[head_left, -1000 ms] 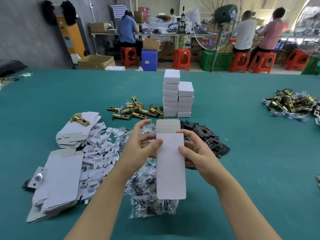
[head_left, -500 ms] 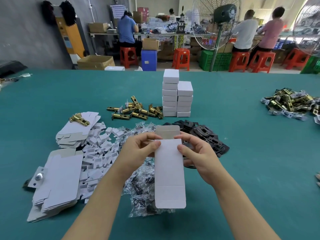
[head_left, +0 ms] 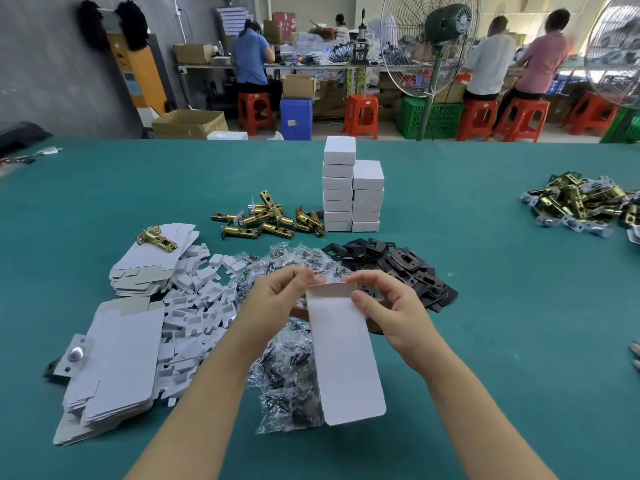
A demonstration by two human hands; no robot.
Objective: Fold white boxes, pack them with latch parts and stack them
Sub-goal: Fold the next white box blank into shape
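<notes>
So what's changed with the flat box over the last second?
Both hands, left hand and right hand, keep their grip on the flat box and have drawn it nearer and lower; its top flap now looks shorter, bending over. Nothing was let go. The stacked boxes and latch parts stayed put.

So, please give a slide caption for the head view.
Both hands hold a flat white box above the green table.

Two bare forearms are showing from the bottom edge, with no sleeves reaching into view. The left hand point(head_left: 277, 299) and right hand point(head_left: 394, 313) are wearing no gloves. The nails are looking short and plain.
</notes>
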